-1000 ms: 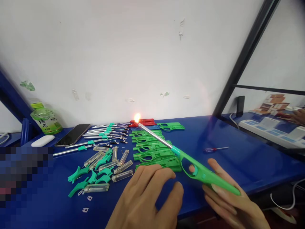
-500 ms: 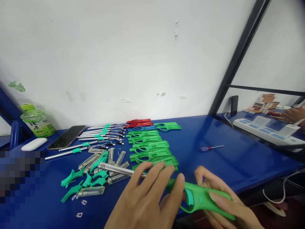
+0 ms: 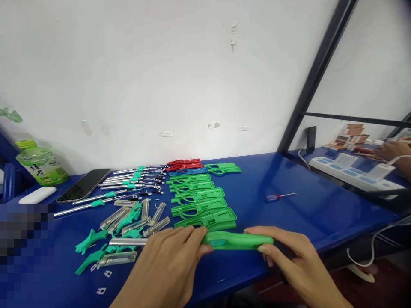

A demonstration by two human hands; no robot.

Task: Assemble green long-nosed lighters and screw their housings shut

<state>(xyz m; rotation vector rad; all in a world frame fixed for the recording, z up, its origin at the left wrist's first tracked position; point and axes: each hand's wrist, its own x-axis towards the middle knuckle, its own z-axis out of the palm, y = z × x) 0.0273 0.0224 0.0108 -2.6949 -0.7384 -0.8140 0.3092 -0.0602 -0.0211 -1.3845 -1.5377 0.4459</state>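
Observation:
A long-nosed green lighter point(image 3: 237, 241) lies level across both hands above the desk's front edge, its narrow side facing me. My left hand point(image 3: 170, 256) is closed around its front part, and the metal tube sticks out to the left. Fingers and thumb of my right hand point(image 3: 293, 259) pinch the handle's right end. Behind it, several open green lighter shells point(image 3: 205, 195) are lined up, with a blue shell point(image 3: 192, 171) and red shells point(image 3: 184, 164) farther back. Teal triggers point(image 3: 91, 241) and clear fuel tanks point(image 3: 118, 258) lie in a loose pile at left.
Several metal lighter tubes point(image 3: 83, 208) with wires lie at the back left, near a phone point(image 3: 85, 185), a white case point(image 3: 37, 195) and a bottle point(image 3: 43, 164). A screwdriver point(image 3: 279, 197) rests at right. Beyond the post is a power strip point(image 3: 356, 173); another person's hand point(image 3: 396, 153) shows there.
The lighter has turned from its broad side to its narrow side and come level. My left hand has closed around its front, and my right hand has shifted to the handle's end.

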